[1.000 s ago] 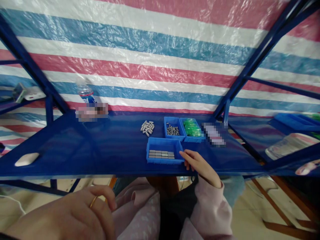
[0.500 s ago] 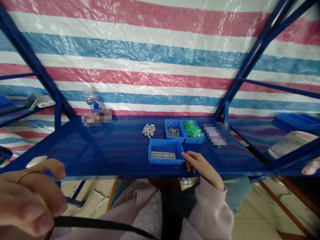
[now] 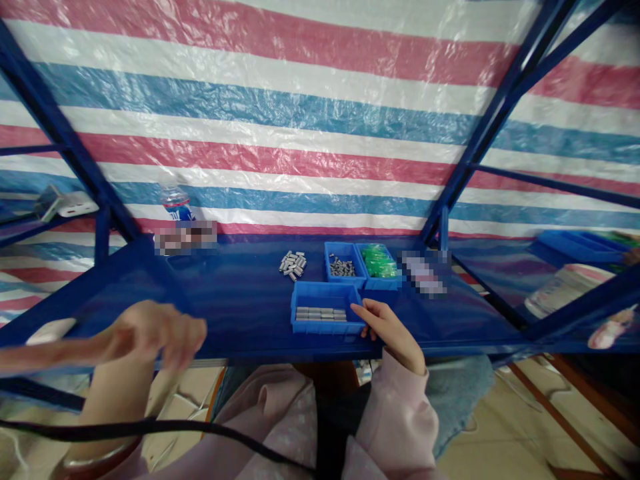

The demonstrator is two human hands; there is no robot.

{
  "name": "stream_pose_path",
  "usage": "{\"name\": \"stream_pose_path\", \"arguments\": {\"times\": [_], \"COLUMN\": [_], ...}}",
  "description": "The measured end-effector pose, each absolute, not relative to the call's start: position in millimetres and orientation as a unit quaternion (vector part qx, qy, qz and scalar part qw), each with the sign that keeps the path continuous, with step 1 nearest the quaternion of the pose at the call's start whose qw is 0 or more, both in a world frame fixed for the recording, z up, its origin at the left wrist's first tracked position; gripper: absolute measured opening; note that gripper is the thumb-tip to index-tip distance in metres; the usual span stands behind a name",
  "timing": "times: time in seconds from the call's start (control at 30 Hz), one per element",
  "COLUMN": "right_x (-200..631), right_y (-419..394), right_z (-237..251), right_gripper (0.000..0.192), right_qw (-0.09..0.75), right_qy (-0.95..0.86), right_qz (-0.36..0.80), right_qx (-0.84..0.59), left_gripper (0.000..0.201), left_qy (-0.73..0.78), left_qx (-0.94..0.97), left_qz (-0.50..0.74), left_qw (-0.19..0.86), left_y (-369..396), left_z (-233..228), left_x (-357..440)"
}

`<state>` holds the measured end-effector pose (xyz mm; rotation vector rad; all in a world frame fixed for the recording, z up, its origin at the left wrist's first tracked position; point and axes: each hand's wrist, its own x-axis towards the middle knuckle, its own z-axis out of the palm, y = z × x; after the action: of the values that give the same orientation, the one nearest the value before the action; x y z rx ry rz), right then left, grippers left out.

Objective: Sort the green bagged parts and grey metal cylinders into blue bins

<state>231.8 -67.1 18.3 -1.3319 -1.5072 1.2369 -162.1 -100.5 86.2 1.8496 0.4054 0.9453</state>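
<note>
My right hand [image 3: 386, 325] grips the right end of the front blue bin [image 3: 327, 327], thumb and fingers closed over its wall. Short silver cylinders [image 3: 320, 313] lie in neat rows inside that bin. On the left, my left hand [image 3: 163, 333] hangs over the table's front edge, apart from the bins. It is smeared by motion, so its finger grip is unclear. A blurred skin-toned stretch runs from it to the left edge; I cannot tell what it is. Behind the bin lies a loose pile of silver cylinders [image 3: 293, 265].
Behind stand a blue bin of small metal parts [image 3: 343, 268] and another with green plastic-wrapped items [image 3: 379, 261]. A water bottle [image 3: 177, 203] is at the back left, a white object [image 3: 51, 331] at front left. A black strap [image 3: 165, 427] crosses low. Blue frame posts flank the table [image 3: 240, 300].
My left hand has moved from close to the camera at the lower left to farther right, over the table edge. The view has shifted slightly; my right hand stays on the bin.
</note>
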Motion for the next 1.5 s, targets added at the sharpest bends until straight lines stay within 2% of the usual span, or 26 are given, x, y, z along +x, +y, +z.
{"name": "stream_pose_path", "arguments": {"times": [0.07,0.13,0.23,0.33,0.43,0.63,0.9,1.03,1.27,1.5], "right_x": [232.1,231.7,229.7,228.6,229.4,230.8,231.8,234.9,238.2,237.2], "right_y": [-62.7,-58.5,-54.4,-53.0,-52.6,-51.4,-48.6,-49.7,-49.7,-50.3], "right_z": [16.6,14.7,12.1,9.8,7.8,7.1,6.1,3.8,1.2,2.5], "right_gripper": [0.048,0.049,0.05,0.049,0.048,0.048,0.051,0.048,0.044,0.046], "right_qw": [0.381,0.384,0.4,0.402,0.402,0.392,0.398,0.397,0.387,0.387], "right_qy": [-0.592,-0.589,-0.575,-0.57,-0.575,-0.576,-0.564,-0.564,-0.567,-0.561], "right_qz": [0.488,0.486,0.476,0.472,0.472,0.486,0.508,0.524,0.54,0.543], "right_qx": [-0.517,-0.519,-0.532,-0.539,-0.534,-0.528,-0.515,-0.499,-0.487,-0.49], "left_gripper": [0.073,0.059,0.048,0.04,0.037,0.033,0.029,0.026,0.015,0.022], "left_qy": [0.296,0.441,0.539,0.566,0.558,0.515,0.539,0.534,0.507,0.516], "left_qx": [0.751,0.754,0.757,0.77,0.788,0.827,0.835,0.838,0.83,0.807], "left_qz": [0.372,0.29,0.249,0.224,0.208,0.192,0.11,0.113,0.18,0.212], "left_qw": [0.458,0.392,0.273,0.19,0.156,0.12,-0.002,0.01,0.148,0.193], "left_y": [-73.5,-38.9,16.6,54.0,66.0,59.0,50.0,50.0,56.9,60.1], "left_z": [87.1,77.3,45.3,16.3,5.6,7.3,13.0,12.8,12.3,11.2], "left_x": [-146.8,-128.7,-107.0,-97.2,-96.1,-100.9,-87.2,-89.4,-103.9,-105.2]}}
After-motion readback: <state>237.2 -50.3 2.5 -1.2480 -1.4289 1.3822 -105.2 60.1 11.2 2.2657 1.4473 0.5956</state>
